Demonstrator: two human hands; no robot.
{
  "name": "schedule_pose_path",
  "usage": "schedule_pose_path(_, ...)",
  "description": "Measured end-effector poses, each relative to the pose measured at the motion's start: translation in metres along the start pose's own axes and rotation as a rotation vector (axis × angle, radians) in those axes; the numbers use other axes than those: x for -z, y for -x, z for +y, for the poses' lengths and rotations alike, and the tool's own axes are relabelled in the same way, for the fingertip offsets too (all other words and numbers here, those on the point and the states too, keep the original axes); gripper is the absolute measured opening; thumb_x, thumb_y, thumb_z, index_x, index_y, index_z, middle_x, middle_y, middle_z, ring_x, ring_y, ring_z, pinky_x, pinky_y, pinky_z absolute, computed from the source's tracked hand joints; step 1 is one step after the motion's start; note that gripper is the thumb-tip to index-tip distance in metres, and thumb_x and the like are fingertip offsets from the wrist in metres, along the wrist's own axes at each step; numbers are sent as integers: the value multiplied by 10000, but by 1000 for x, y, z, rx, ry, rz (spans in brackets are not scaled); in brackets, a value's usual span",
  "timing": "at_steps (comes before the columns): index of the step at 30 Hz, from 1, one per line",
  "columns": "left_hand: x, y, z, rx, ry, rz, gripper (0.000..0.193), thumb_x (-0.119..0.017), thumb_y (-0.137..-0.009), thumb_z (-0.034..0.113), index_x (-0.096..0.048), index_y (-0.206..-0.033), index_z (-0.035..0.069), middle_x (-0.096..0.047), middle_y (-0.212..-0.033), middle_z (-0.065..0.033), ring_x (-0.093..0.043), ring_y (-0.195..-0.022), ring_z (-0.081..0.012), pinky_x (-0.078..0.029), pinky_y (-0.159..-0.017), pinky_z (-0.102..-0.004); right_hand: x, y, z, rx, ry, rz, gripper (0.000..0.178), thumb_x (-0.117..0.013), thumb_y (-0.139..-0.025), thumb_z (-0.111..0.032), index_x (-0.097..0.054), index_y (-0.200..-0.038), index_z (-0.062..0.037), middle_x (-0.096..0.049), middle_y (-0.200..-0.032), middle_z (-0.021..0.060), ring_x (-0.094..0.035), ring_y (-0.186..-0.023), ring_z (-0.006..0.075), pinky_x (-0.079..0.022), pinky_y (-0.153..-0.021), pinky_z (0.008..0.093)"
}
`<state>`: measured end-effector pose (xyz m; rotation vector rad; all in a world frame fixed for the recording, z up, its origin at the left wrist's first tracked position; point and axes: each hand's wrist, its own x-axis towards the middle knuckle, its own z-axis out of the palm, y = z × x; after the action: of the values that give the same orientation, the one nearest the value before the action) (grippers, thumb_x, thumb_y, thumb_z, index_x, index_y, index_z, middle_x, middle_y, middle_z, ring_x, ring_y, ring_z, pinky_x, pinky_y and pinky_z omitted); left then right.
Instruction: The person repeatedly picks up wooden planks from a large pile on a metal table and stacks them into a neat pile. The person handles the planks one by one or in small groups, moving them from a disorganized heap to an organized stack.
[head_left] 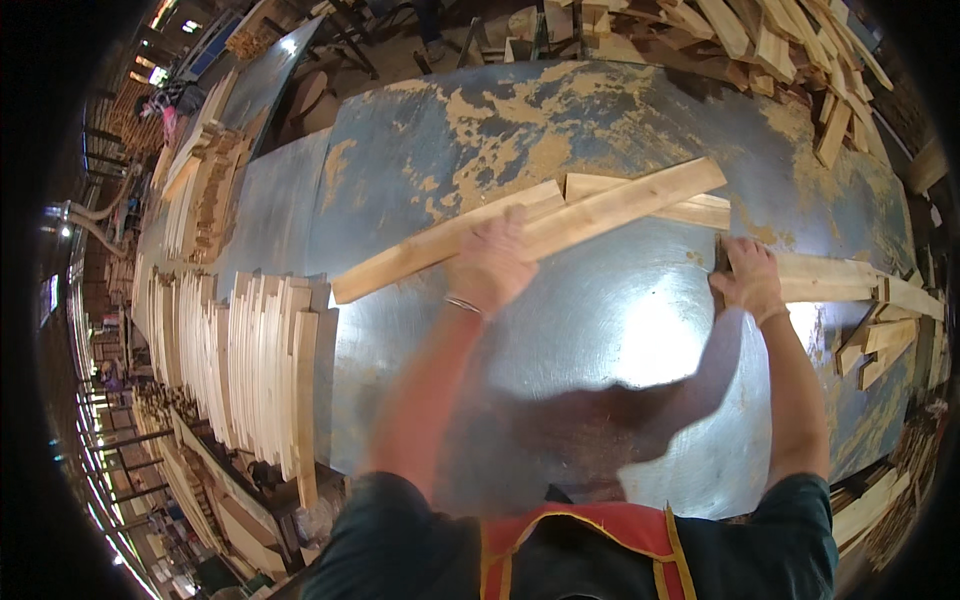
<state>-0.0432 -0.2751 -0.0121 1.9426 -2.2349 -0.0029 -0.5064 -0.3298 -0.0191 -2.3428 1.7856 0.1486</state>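
My left hand (497, 262) is closed around the near end of a pale wooden board (625, 205), which slants up to the right. Another board (430, 243) runs down to the left beside that hand, and a third board (690, 208) lies partly under the held one. Farther right, my right hand (752, 277) has its fingers curled at a small dark piece, too unclear to name. Just beyond that wrist, a wooden board (830, 277) extends to the right.
The metal tabletop (560, 340) carries patches of sawdust (540, 150). Several boards stand in a row (265, 350) at the left. Short offcuts (885, 345) lie at the right edge, and a heap of wood pieces (775, 45) rises at the far right.
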Motion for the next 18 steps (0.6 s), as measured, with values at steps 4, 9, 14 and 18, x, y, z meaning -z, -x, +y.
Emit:
schedule_pose_path(4, 28, 32, -109, 52, -213, 19, 611, -794, -844, 355, -589, -1379, 144, -687, -1177, -109, -670, -1134, -340, -545, -893, -476, 18, 37, -35, 120, 3, -198, 800, -821, -779, -381, -581, -1500, -130, -559, -1509, 201, -476, -1446, 421, -377, -1221, 519)
schedule_pose_path(9, 58, 83, -176, 424, -150, -260, 775, -830, -812, 315, -525, -1511, 172, -695, -1277, -176, -652, -1235, -391, -541, -1031, -508, 17, -37, -70, 100, -54, 179, 816, -852, -778, -321, -578, -1529, -157, -497, -1595, 182, -415, -1506, 406, -375, -1229, 529)
schedule_pose_path(14, 42, 116, -162, 477, 187, -231, 809, -853, -811, 287, -514, -1540, 194, -727, -1246, -185, -694, -1185, -381, -549, -1015, -474, 50, -65, -130, -29, -102, -10, 768, -837, -806, -384, -597, -1500, -157, -669, -1402, 179, -595, -1342, 394, -482, -1126, 476)
schedule_pose_path(18, 74, 179, -100, 649, 838, -308, 613, -800, -887, 265, -592, -1451, 146, -731, -1092, -133, -701, -988, -241, -546, -917, -370, -25, -31, -147, -35, -933, -55, 840, -721, -954, -624, -625, -1447, 49, -753, -1269, 245, -716, -1186, 299, -541, -1027, 379)
